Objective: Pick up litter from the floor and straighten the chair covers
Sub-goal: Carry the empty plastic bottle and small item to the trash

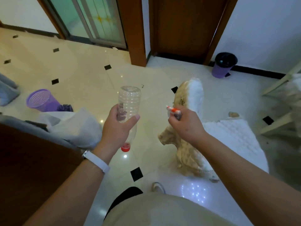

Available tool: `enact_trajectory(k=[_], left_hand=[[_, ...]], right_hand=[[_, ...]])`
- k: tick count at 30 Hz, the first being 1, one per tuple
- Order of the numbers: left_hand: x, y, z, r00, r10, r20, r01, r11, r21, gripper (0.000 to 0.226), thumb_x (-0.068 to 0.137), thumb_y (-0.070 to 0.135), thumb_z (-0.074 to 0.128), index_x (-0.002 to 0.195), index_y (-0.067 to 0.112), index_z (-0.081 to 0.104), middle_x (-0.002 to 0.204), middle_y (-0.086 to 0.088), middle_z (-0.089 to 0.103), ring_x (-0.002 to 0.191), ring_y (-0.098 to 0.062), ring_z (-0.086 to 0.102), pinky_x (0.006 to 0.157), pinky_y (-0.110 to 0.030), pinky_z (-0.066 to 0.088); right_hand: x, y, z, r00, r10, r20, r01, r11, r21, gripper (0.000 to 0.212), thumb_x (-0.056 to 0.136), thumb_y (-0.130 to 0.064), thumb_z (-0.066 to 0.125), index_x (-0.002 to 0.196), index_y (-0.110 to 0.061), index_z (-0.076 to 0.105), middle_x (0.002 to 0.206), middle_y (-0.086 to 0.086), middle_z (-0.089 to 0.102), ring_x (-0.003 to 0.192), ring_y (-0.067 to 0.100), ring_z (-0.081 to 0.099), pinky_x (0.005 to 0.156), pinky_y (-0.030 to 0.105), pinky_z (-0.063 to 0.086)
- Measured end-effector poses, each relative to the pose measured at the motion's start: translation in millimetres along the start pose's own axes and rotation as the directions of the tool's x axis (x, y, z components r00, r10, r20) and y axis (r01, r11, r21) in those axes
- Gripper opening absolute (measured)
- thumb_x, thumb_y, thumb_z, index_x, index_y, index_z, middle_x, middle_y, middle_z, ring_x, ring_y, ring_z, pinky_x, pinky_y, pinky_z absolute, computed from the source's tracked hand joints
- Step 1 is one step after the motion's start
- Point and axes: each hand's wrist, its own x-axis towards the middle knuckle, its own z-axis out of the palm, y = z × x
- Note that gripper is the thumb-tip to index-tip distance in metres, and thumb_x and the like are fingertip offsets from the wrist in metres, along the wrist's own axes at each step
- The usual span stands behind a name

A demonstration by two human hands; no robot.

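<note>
My left hand [119, 126] grips an empty clear plastic bottle [129, 101], held upside down with its red cap [125, 147] pointing at the floor. My right hand [185, 124] pinches a small white and orange wrapper or tube [173, 110]. Below my right arm a chair with a rumpled tan and white fluffy cover [190, 95] stands on the tiled floor; its white quilted seat pad [234, 136] shows to the right.
A purple mesh bin [41, 100] lies tipped over at left beside a white plastic bag [76, 126]. Another purple bin with a black liner [224, 65] stands upright by the wooden door. A dark wooden table edge is at lower left, a white chair frame at right.
</note>
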Motion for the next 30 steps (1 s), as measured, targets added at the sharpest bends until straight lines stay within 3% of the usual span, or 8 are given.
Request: enact_trajectory(k=[7, 11, 21, 30], left_hand=[[109, 7, 22, 0.995, -0.028, 0.1, 0.028, 1.0, -0.004, 0.085, 0.058, 0.065, 0.074, 0.133, 0.035, 0.05, 0.118, 0.01, 0.066, 0.107, -0.011, 0.064, 0.098, -0.045, 0.052], [188, 12, 34, 0.98, -0.022, 0.197, 0.022, 1.0, 0.004, 0.083, 0.06, 0.062, 0.076, 0.133, 0.034, 0.05, 0.117, 0.008, 0.066, 0.108, -0.013, 0.064, 0.097, -0.046, 0.052], [397, 55, 46, 0.91, 0.057, 0.41, -0.07, 0.997, 0.018, 0.073, 0.068, 0.06, 0.075, 0.133, 0.038, 0.05, 0.119, 0.011, 0.065, 0.108, -0.011, 0.062, 0.096, -0.044, 0.052], [500, 106, 103, 0.834, 0.12, 0.539, -0.159, 0.987, 0.026, 0.069, 0.078, 0.052, 0.075, 0.138, 0.034, 0.047, 0.121, 0.011, 0.063, 0.109, -0.011, 0.061, 0.098, -0.043, 0.051]], right_hand=[[88, 9, -4, 0.991, 0.098, -0.091, -0.097, 0.995, 0.018, 0.016, 0.09, -0.026, 0.051, 0.075, -0.023, 0.052, 0.065, 0.002, 0.061, 0.059, 0.017, 0.058, 0.057, 0.031, 0.047], [149, 6, -1, 0.976, 0.173, -0.135, -0.174, 0.985, 0.006, 0.012, 0.091, -0.024, 0.053, 0.079, -0.021, 0.055, 0.065, 0.001, 0.059, 0.055, 0.014, 0.05, 0.052, 0.025, 0.039], [312, -37, 0, 0.896, 0.296, -0.331, -0.32, 0.947, -0.021, 0.018, 0.091, -0.029, 0.055, 0.077, -0.017, 0.052, 0.061, 0.001, 0.054, 0.057, 0.017, 0.049, 0.052, 0.028, 0.038], [389, -26, -34, 0.807, 0.387, -0.446, -0.411, 0.911, 0.048, 0.01, 0.09, -0.027, 0.056, 0.083, -0.021, 0.055, 0.066, -0.002, 0.057, 0.061, 0.015, 0.053, 0.055, 0.028, 0.042]])
